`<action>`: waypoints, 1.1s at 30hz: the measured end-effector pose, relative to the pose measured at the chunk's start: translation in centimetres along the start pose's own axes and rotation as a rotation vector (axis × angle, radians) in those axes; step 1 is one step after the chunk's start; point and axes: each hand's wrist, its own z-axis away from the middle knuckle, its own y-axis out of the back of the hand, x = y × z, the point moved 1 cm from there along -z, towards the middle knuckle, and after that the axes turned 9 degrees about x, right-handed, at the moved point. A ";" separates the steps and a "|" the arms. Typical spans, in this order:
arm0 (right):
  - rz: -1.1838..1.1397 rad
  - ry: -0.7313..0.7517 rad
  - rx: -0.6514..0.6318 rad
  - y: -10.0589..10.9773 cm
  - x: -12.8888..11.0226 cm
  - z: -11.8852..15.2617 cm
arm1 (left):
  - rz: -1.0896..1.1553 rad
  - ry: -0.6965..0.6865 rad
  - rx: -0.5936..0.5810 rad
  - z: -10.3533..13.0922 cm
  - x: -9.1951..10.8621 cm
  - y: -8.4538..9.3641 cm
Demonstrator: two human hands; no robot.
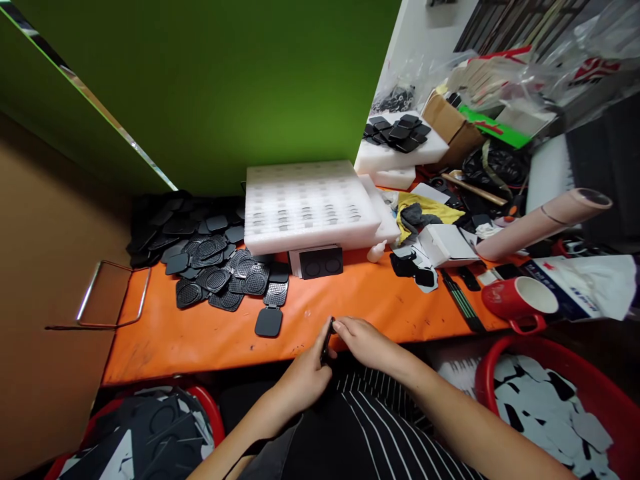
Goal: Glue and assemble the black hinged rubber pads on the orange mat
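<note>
The head view looks forward and down over the lap (320, 433); hands (307, 380) near; surface (360, 290) beyond; green panel (200, 87) behind.

The person seated here wears black striped cloth (395, 433), its thin white lines long and gently curved over the lap, shorter and closer together nearer the hands. Toward the left it gives way to plain black fabric (320, 443) with a dark greyish edge (274, 450), and a narrow dark strip crosses low by the left forearm (257, 423), though I can't tell whether hem or strap. Left hand (311, 373), right hand (366, 341) and right forearm (465, 413) are bare.
</note>
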 end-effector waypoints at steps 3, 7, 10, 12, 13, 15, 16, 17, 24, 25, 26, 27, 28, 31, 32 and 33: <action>0.009 0.037 -0.075 0.3 -0.1 0.4 | -0.238 -0.098 -0.005 0.5 0.4 0.7; -0.162 -0.035 -0.067 -0.7 0.8 0.8 | -0.366 -0.163 -0.016 1.2 0.9 1.2; -0.324 -0.097 0.009 -1.7 1.3 0.8 | -0.331 -0.133 -0.014 1.2 1.0 1.2; -0.430 -0.120 0.018 -2.0 1.5 0.8 | -0.211 -0.103 0.013 0.9 1.0 1.2; -0.489 -0.146 -0.002 -2.1 1.5 0.8 | -0.102 -0.082 0.025 0.6 0.9 1.1; -0.614 -0.237 -0.069 -2.1 1.5 0.8 | 0.180 -0.024 0.035 0.0 0.7 1.0; -0.672 -0.293 -0.102 -2.0 1.4 0.8 | 0.313 0.006 0.028 -0.2 0.7 0.9; -0.721 -0.342 -0.125 -1.9 1.3 0.8 | 0.407 0.028 0.018 -0.4 0.6 0.9; -0.824 -0.513 -0.237 -0.3 0.0 1.2 | 0.019 -0.164 -0.020 0.8 1.7 2.4; -0.819 -0.541 -0.264 0.0 -0.1 1.3 | -0.059 -0.192 -0.023 0.9 1.9 2.6; -0.821 -0.572 -0.289 0.2 -0.1 1.3 | -0.109 -0.208 -0.029 1.0 2.0 2.8; -0.833 -0.603 -0.311 0.5 -0.2 1.2 | -0.133 -0.215 -0.036 1.0 2.2 2.8; -0.854 -0.631 -0.325 0.6 -0.2 1.1 | -0.139 -0.214 -0.037 0.9 2.3 2.8; -0.896 -0.627 -0.283 0.7 -0.3 0.5 | -0.158 -0.194 0.063 0.3 2.7 2.5; -0.892 -0.595 -0.257 0.7 -0.4 0.2 | -0.181 -0.194 0.120 0.0 2.9 2.4; -0.884 -0.560 -0.237 0.6 -0.5 -0.1 | -0.204 -0.200 0.171 -0.3 3.0 2.4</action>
